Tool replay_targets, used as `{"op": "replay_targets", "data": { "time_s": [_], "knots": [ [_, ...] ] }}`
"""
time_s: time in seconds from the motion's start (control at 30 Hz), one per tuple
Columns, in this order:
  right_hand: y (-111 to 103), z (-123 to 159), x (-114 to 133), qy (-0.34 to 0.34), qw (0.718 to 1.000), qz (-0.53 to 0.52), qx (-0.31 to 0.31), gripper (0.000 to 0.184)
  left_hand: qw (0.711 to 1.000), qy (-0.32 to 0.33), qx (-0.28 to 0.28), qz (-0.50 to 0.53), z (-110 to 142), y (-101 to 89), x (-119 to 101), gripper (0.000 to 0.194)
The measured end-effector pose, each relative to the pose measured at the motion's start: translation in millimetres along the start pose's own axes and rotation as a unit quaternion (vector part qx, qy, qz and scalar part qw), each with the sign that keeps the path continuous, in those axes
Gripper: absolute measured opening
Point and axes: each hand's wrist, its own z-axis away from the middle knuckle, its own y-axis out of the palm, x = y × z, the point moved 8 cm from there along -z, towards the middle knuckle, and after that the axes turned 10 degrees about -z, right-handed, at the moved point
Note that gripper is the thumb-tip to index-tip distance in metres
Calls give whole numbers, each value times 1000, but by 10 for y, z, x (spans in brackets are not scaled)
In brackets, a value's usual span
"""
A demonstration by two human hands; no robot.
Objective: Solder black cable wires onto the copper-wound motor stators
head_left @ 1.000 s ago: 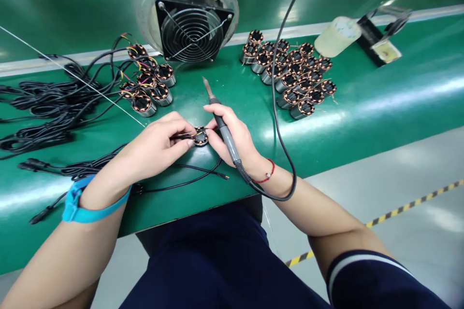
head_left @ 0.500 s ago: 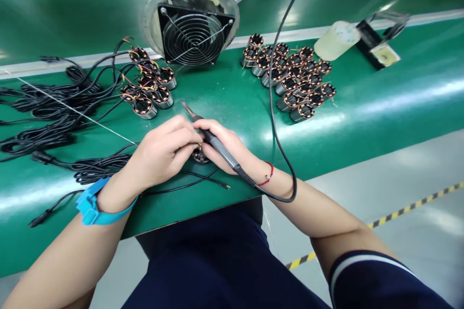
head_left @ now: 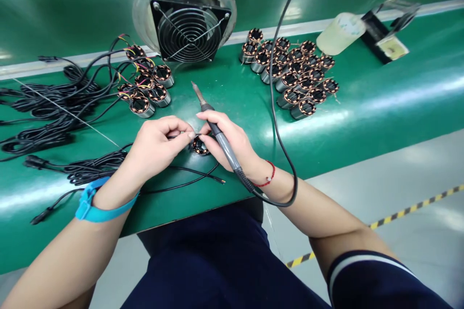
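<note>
Left hand (head_left: 159,147) fingers pinched narrow on thin wires (head_left: 183,136), probably; view poor. Small motor stator (head_left: 200,145) near edge of green bench (head_left: 362,130). Right hand (head_left: 232,142) grips soldering iron (head_left: 216,130), fingertips just beside stator. Stator likely light, stiff; copper windings (head_left: 198,147) fragile, hold by rim.

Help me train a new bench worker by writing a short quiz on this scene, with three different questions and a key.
1. Which hand holds the soldering iron?

2. True or false: the blue wrist strap is on the arm holding the iron.

3. Where is the larger group of copper-wound stators in relation to the fan?
A. To its left
B. To its right
C. Directly on top of it

Key:
1. The right hand
2. False: it is on the left wrist
3. B
</note>
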Motion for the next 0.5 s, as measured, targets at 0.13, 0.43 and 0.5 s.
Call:
{"op": "replay_targets", "data": {
  "time_s": [0.13, 0.43, 0.5],
  "knots": [
    [7, 1, 14, -7, 1000, -4, 7, 42, 1000, -11, -2, -15, 8, 32, 20, 15],
    [9, -7, -80, 97, 991, -74, -50, 39, 993, 65, 0, -98, 46, 81, -130, 20],
    [0, -19, -89, 108, 989, -83, -52, 39, 990, 53, -38, -125, 15, -34, -74, 18]
  ]
}}
